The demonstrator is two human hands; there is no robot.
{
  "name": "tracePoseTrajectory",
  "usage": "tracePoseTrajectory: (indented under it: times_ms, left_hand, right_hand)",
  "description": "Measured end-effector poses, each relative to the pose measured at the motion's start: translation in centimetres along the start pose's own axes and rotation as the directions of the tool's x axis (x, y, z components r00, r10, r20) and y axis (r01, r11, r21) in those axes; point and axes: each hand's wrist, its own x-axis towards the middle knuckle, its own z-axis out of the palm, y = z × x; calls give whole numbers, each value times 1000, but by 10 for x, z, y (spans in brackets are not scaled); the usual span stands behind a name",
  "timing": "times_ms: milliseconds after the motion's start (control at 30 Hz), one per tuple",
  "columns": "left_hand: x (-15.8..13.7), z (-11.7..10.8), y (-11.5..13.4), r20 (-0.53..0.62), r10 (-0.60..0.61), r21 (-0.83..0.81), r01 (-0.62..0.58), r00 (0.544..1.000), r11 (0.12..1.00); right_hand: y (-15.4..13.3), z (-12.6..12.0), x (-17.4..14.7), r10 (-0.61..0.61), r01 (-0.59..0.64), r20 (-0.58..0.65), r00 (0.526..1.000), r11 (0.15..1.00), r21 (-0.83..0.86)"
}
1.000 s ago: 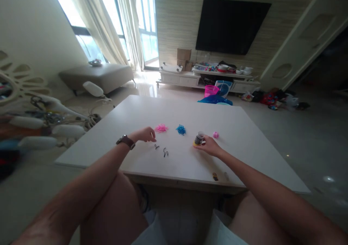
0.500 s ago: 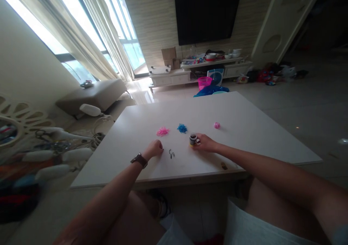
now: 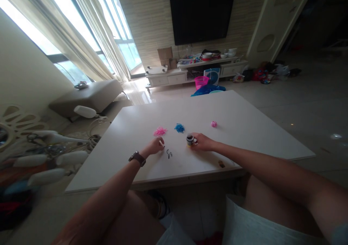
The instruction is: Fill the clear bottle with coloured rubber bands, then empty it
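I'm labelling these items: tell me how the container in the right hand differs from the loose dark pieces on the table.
The container is held by the right hand, while the dark pieces lie loose on the table near the left hand. The container is much larger than any of the dark pieces. The container is stout and rounded; the dark pieces are thin, at least one curved. Both show dark colouring.

one jar [image 3: 190, 140], one pink pile [image 3: 160, 131], one blue pile [image 3: 179, 128], one ball [image 3: 214, 124], three loose pieces [image 3: 168, 156]
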Motion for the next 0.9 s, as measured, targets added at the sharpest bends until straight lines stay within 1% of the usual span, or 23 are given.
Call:
tracePoseTrajectory:
  times_ms: [100, 200, 367, 500, 600, 733, 800, 900]
  left_hand:
    - [0, 8, 5, 51, 39, -67, -36, 998, 997]
    - [-2, 10, 7, 56, 73, -79, -68, 996, 995]
    - [-4, 5, 10, 3, 99, 2, -99, 995, 995]
    - [-5, 6, 11, -39, 58, 74, -55, 998, 996]
    - [-5, 12, 13, -10, 45, 88, -44, 999, 995]
    - [-4, 17, 18, 14, 47, 112, -48, 999, 993]
    - [-4, 16, 22, 40, 54, 112, -58, 998, 992]
    - [-7, 9, 27, 112, 76, 92, -86, 991, 992]
  right_hand:
    - [-1, 0, 1, -13, 14, 5, 1000, 1000, -21]
    - [0, 0, 2, -19, 19, 6, 1000, 1000, -12]
    - [3, 2, 4, -17, 16, -15, 1000, 1000, -15]
    - [6, 5, 5, -19, 19, -8, 1000, 1000, 3]
    - [8, 6, 6, -30, 30, -14, 999, 1000, 0]
    - [10, 8, 7, -17, 17, -24, 1000, 1000, -9]
    - [11, 8, 8, -15, 14, -26, 1000, 1000, -5]
    - [11, 9, 8, -33, 33, -23, 999, 999, -6]
